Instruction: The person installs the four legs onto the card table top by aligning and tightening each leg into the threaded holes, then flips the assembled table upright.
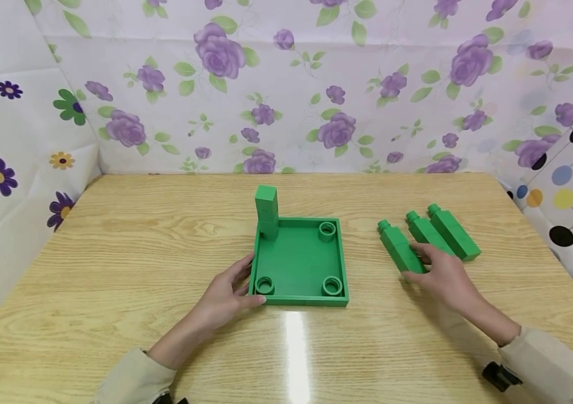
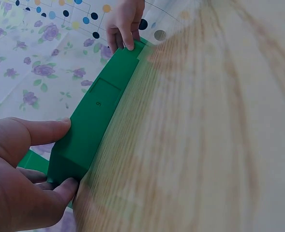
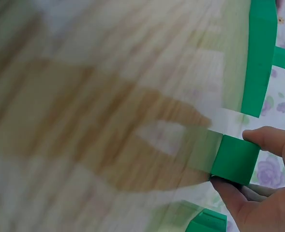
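Green posts (image 1: pixel 397 246) number four, one upright in one tray (image 1: pixel 299 261).

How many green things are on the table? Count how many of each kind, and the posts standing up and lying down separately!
Tray: 1
Standing post: 1
Lying posts: 3
Total: 5 green things

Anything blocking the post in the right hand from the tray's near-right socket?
Nothing visible but tabletop and the tray's low rim between the green post the right hand grips and that socket. The upright post stands at the far-left corner, off that line.
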A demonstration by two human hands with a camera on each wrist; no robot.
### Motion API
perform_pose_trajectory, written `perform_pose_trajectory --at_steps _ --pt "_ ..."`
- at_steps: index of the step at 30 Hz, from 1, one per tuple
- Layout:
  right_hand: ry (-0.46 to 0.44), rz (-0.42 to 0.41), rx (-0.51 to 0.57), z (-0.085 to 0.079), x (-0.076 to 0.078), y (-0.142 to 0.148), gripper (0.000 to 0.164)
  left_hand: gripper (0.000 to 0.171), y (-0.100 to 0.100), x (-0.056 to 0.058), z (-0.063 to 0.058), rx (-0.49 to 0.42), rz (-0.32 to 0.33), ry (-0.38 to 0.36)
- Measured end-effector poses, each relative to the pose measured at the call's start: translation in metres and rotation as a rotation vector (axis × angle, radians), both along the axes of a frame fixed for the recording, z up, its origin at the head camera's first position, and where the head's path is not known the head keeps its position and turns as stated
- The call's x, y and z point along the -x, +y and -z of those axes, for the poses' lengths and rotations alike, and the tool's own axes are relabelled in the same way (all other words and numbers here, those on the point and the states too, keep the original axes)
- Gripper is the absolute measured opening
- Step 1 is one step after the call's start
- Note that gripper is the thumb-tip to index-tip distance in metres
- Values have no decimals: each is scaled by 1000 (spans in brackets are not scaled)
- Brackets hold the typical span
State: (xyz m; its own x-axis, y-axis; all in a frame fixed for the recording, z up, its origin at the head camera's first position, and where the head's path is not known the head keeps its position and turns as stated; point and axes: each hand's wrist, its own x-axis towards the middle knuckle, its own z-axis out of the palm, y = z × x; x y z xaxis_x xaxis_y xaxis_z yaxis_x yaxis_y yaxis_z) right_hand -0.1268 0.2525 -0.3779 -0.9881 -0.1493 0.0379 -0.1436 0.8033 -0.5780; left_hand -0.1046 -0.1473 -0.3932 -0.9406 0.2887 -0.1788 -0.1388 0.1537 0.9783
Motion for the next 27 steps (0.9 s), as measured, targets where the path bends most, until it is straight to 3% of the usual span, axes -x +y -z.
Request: perform_pose_trajectory --at_steps 12,21,27 --pt "32 -15 -82 0 2 -4 57 86 1 1 1 1 -4 3" --pt "-6 -4 -30 -5 2 -6 54 86 0 1 2 1 -1 12" --pt "47 -6 14 -19 12 -5 57 87 0 1 2 -4 -5 6"
